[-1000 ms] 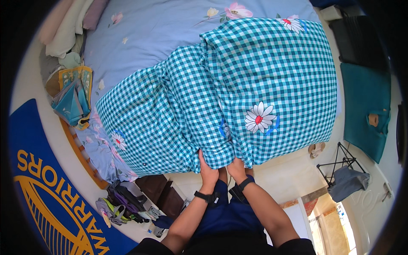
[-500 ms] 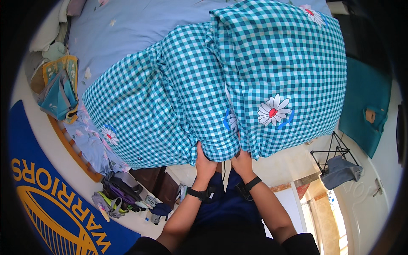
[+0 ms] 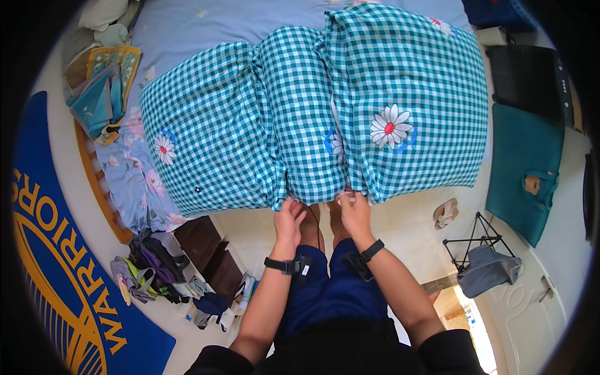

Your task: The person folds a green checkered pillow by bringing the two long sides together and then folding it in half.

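Three teal-and-white checked pieces of bedding lie side by side on the bed's near edge. On the left is a broad pillow (image 3: 206, 125), in the middle a rounded, bolster-like one (image 3: 300, 100), and on the right a large puffed pillow (image 3: 431, 106) with a white daisy. My left hand (image 3: 289, 219) is just below the seam between left and middle pieces, its fingers loosely curled and apart. My right hand (image 3: 355, 215) has its fingers closed at the lower corner of the right pillow, beside the middle piece. The fingertips are partly hidden by the cloth.
The bed (image 3: 181, 31) has a blue floral sheet. A grey-and-yellow cloth bundle (image 3: 103, 87) rests at its left side. Bags (image 3: 156, 262) stand lower left. To the right are a folding stool (image 3: 478, 250), a slipper (image 3: 445, 214) and a green panel (image 3: 522, 169).
Both hands have come out from around the middle piece's lower end to the near edge. The left hand's grip has loosened. The view has shifted, showing more floor and my legs.
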